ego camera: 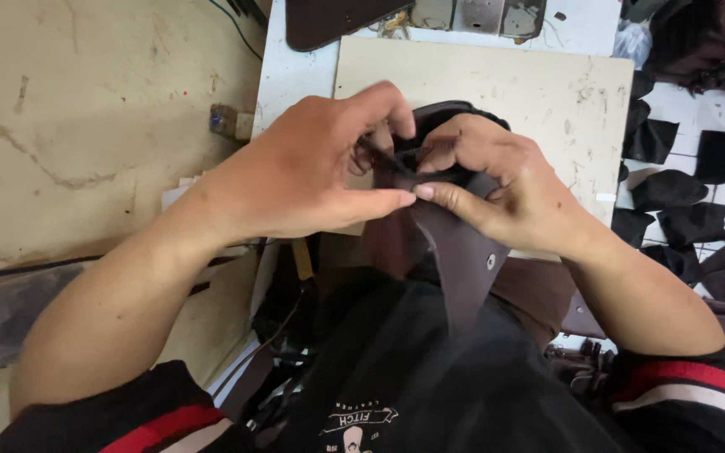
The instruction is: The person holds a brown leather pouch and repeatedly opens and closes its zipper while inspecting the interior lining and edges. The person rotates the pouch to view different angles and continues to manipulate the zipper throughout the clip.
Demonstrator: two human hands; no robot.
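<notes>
Both hands meet over the near edge of the board [539,92], a pale worn slab lying on the white table [295,75], and between them they hold up a dark brown leather piece [463,252]. The piece is raised off the board rather than laid flat, probably so that its upper end can be folded or lined up by touch while the long strap part hangs down toward the person's lap. A small metal rivet [490,262] shows on that hanging part. The left hand [304,168] is curled, thumb and fingertips pinched on the piece's top edge; the right hand [505,180] mirrors it, fingers bent and pressed onto the same fold, thumb tip against the left thumb. Right of the board, black cut pieces [673,193] lie scattered on the tiled floor.
</notes>
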